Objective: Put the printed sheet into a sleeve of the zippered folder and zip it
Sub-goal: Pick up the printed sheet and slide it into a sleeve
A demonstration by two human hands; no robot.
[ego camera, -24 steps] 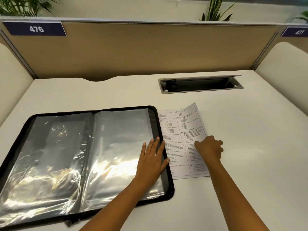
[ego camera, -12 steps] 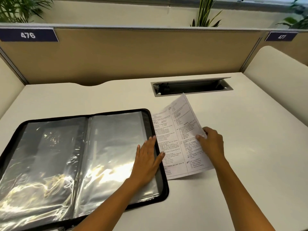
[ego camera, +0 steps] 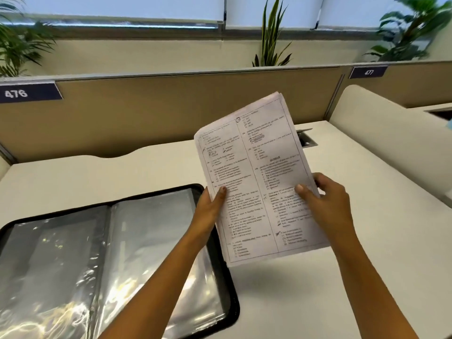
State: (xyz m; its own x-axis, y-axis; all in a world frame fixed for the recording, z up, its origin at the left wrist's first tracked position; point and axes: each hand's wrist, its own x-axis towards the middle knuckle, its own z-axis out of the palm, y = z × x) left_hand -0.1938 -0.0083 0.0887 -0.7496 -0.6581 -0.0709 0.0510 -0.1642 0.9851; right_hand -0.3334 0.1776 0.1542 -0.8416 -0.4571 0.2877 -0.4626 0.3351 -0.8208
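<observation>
The printed sheet (ego camera: 256, 172), white with two columns of small text, is held up in the air above the desk, tilted slightly to the right. My left hand (ego camera: 209, 209) grips its left edge with the thumb on the front. My right hand (ego camera: 325, 201) grips its right edge the same way. The black zippered folder (ego camera: 220, 260) lies open flat on the desk at lower left, its shiny clear plastic sleeves (ego camera: 151, 241) facing up. Both hands are off the folder.
The white desk (ego camera: 367, 265) is bounded by a tan partition (ego camera: 171, 113) at the back and a white side panel (ego camera: 391, 143) on the right. A metal cable slot (ego camera: 307, 139) peeks out behind the sheet. Plants stand beyond the partition.
The sheet has been lifted off the desk into the air. My left hand left the folder's sleeve and took the sheet's left edge. The camera tilted upward.
</observation>
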